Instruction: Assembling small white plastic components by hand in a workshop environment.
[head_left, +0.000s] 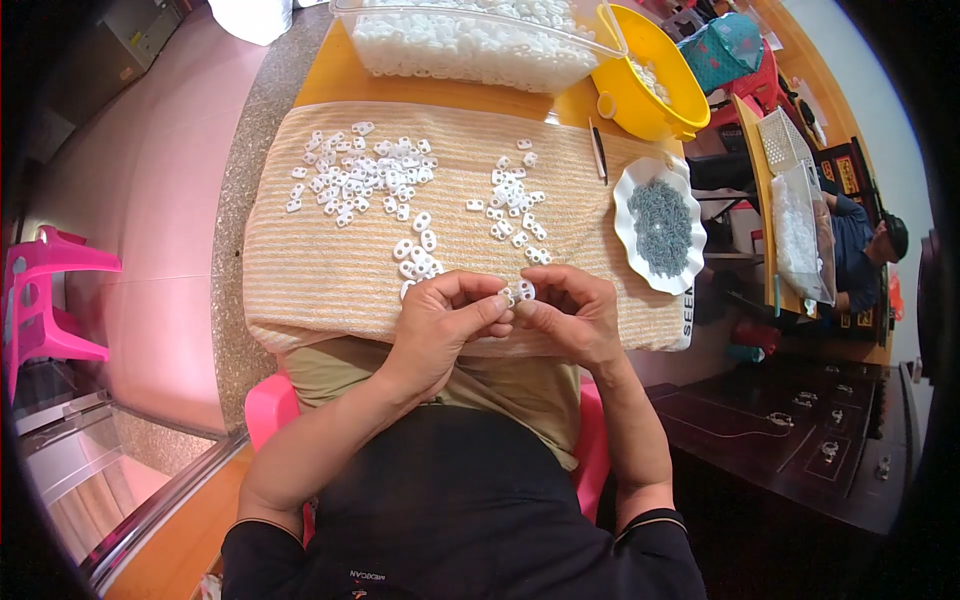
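My left hand [455,318] and my right hand [570,310] meet near the front edge of a striped towel [290,250]. Between right thumb and fingers is a white two-hole plastic piece [526,290]. The left fingertips pinch a small pale part [508,297] against or close beside it; its kind is too small to tell. Just beyond my left hand lies a small cluster of rounded white two-hole pieces [420,266]. Farther off, a larger pile of white two-hole pieces [370,170] spreads at left, and a smaller group [512,195] sits in the middle.
A white scalloped dish [625,215] of small grey parts [663,230] stands at right. Near it lies a thin dark tool [599,155]. A clear bin [480,70] of white pieces and a yellow basin [690,120] are at the back. Another person [860,250] sits far right.
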